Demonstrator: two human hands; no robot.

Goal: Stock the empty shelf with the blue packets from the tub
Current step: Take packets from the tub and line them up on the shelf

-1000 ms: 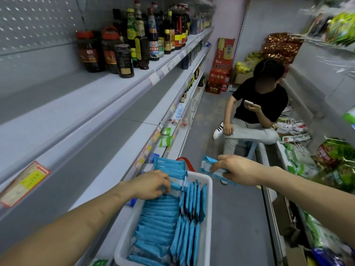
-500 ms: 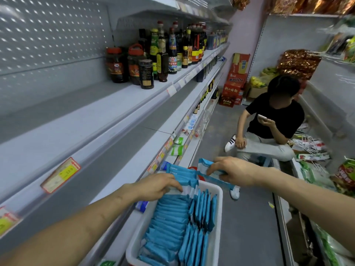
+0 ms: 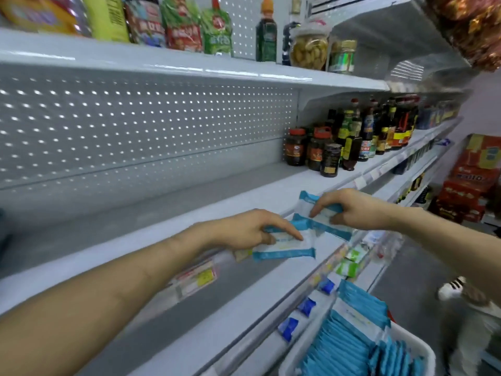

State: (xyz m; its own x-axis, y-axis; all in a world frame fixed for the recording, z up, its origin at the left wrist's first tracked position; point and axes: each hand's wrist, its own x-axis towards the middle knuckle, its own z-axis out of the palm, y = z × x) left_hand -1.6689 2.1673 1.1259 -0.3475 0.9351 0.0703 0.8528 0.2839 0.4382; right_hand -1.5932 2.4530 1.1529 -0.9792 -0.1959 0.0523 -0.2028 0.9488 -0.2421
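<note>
My left hand (image 3: 248,229) grips a blue and white packet (image 3: 287,249) at the front lip of the bare grey shelf (image 3: 141,210). My right hand (image 3: 352,208) holds a second blue packet (image 3: 322,222) just to the right, over the same shelf edge. The two packets overlap slightly. The white tub (image 3: 417,351) sits at the bottom right, packed with several more blue packets (image 3: 349,346) standing on edge.
Dark sauce bottles and jars (image 3: 341,142) stand on the same shelf to the right. Pouches and jars (image 3: 189,25) fill the shelf above. Price tags (image 3: 195,278) line the shelf lip. Red cartons (image 3: 471,180) are stacked far right. A seated person's shoe (image 3: 451,290) shows beside the tub.
Both hands rose from the tub to the bare shelf, each carrying a blue packet. The view swung up and left, so the tub now sits at the bottom right.
</note>
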